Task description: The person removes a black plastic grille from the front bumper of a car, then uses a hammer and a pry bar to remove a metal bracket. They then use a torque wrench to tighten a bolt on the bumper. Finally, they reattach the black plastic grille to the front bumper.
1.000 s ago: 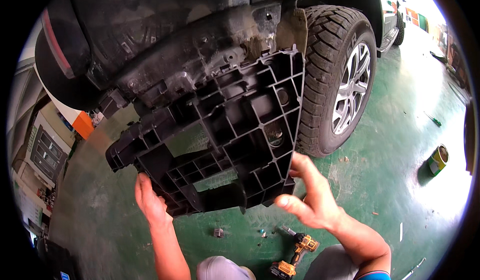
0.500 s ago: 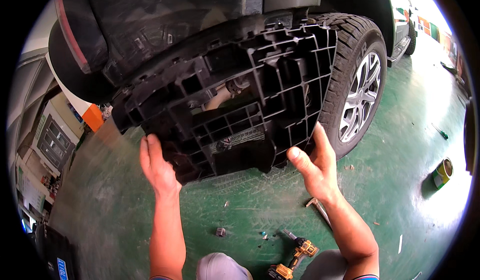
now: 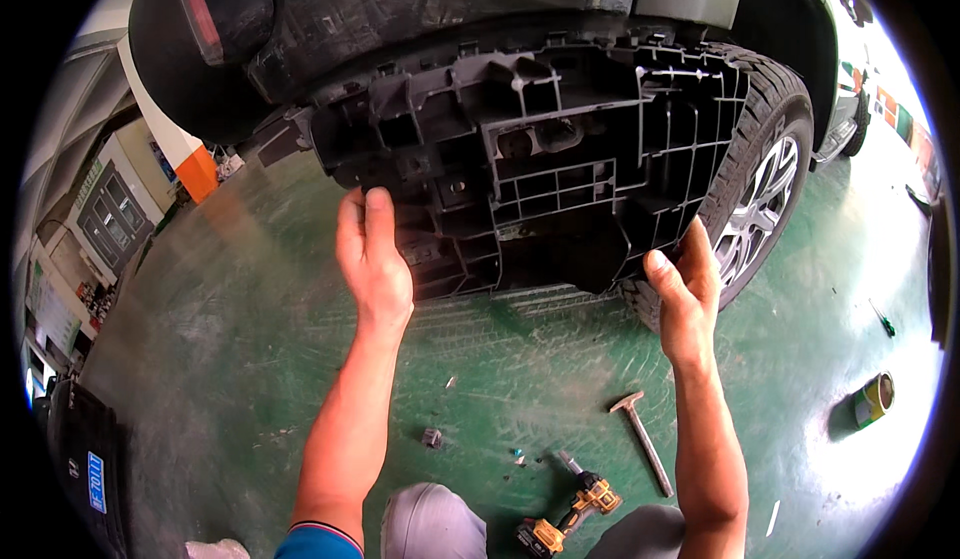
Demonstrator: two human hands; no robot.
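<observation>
— Where was the ribbed black plastic panel (image 3: 560, 159)?

— At twelve o'clock, under the car's rear — left hand (image 3: 372, 259) fingers pressed together on it, right hand (image 3: 685, 294) curled around its lower edge.

— Risk?

— One grip slipping; the panel might drop toward the hammer (image 3: 640, 439).

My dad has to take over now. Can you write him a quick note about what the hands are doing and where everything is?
Left hand: fingers on the left lower edge of the black ribbed plastic panel.
Right hand: gripping the panel's lower right corner, beside the tyre.
Panel: held up against the car's underside; whether it is fastened cannot be seen.
On the green floor: hammer, yellow cordless drill, small loose fasteners, a can.
Both tools lie untouched.
</observation>
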